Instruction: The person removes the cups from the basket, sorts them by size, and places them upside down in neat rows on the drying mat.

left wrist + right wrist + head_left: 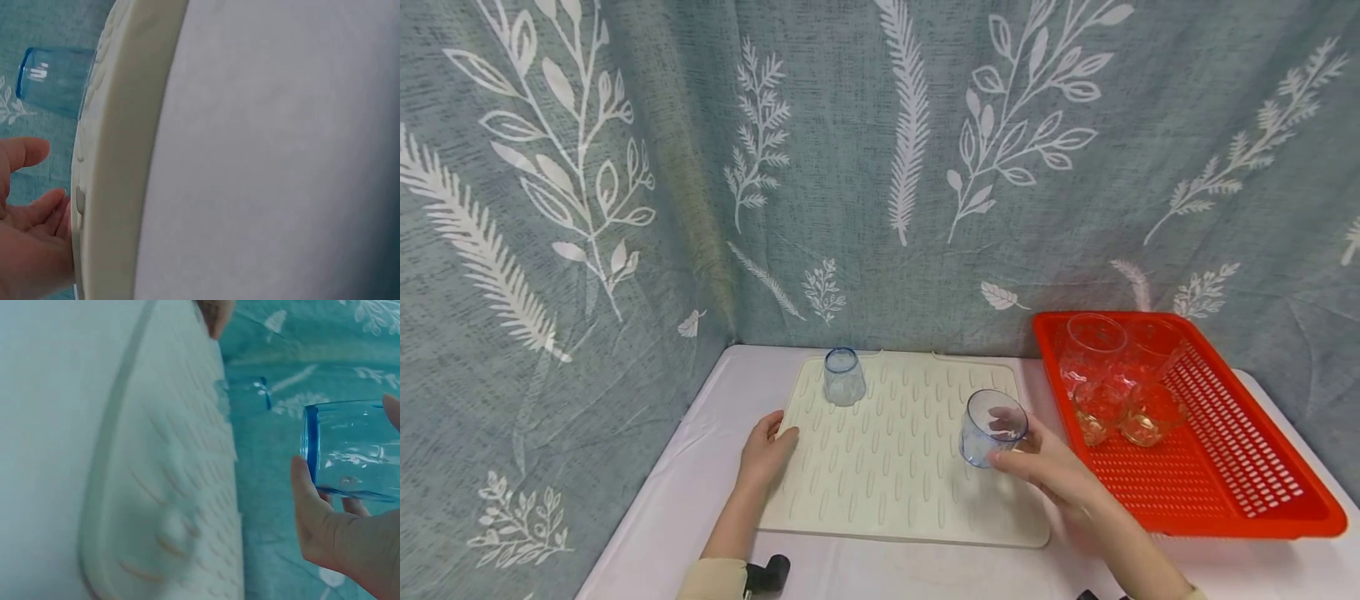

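Note:
My right hand (1060, 475) holds a clear, blue-tinted glass tumbler (973, 442) over the right part of a cream drying mat (880, 467) with raised ridges. Its mouth faces up, and thumb and fingers wrap its sides. In the right wrist view the tumbler (350, 450) shows a dark blue band at its lower end. A second blue-tinted tumbler (844, 379) stands mouth down near the mat's back left corner. My left hand (765, 450) rests at the mat's left edge, fingers loose; the left wrist view shows its thumb (28, 151) apart from the fingers.
To the right of the mat sits a red plastic basket (1262, 521) with perforated walls. Several clear glasses (1093, 342) stand at its back left, some with amber bases. A patterned green-grey curtain (865, 167) hangs behind the white-covered table (842, 575).

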Available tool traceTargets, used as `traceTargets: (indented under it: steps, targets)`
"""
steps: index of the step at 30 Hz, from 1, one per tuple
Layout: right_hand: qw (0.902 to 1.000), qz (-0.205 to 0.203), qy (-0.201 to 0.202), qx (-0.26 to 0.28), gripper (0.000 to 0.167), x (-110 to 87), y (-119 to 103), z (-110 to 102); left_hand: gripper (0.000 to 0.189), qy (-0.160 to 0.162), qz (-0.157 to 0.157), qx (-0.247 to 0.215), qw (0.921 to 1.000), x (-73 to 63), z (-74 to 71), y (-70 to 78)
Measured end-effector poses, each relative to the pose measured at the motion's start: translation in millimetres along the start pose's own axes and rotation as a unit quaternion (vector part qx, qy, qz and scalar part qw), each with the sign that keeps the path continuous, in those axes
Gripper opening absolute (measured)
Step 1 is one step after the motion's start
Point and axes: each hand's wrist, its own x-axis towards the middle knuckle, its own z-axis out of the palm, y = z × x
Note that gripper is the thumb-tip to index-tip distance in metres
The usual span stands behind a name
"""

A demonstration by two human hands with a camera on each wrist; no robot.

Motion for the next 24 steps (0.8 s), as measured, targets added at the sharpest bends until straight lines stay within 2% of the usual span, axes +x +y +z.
traceTargets:
  steps: [6, 10, 12, 14, 18, 21, 24]
  targets:
    - [1.0, 0.001, -0.009, 0.003, 0.067, 7.7, 16.1, 13.2, 0.061, -0.002, 0.019, 0.052, 0.9984, -11.2, 11.6, 12.4]
    - [0.9999, 0.006, -0.004, -0.011, 0.068, 9.1, 21.4, 19.6, 0.058, 0.007, 0.065, 0.067, 0.9956, -21.6, 26.1, 22.9]
    - [0.9998, 0.008, 0.003, -0.019, 0.068, 9.4, 23.1, 22.6, 0.054, -0.002, 0.091, 0.038, 0.9951, -28.7, 34.8, 30.4]
    - [0.9995, 0.008, 0.01, -0.027, 0.068, 9.9, 24.5, 25.3, 0.05, -0.026, 0.113, -0.01, 0.9932, -36.5, 43.7, 38.5]
    - [0.9988, 0.003, 0.017, -0.045, 0.068, 10.7, 27.1, 30.0, 0.043, -0.099, 0.146, -0.11, 0.9782, -52.7, 58.9, 54.8]
    - [0.9975, -0.004, 0.02, -0.068, 0.068, 11.0, 28.3, 33.0, 0.041, -0.144, 0.153, -0.148, 0.9664, -64.2, 67.7, 64.5]
    - [0.9949, -0.01, 0.029, -0.096, 0.067, 11.2, 28.4, 35.5, 0.043, -0.174, 0.155, -0.156, 0.9599, -72.7, 75.1, 70.9]
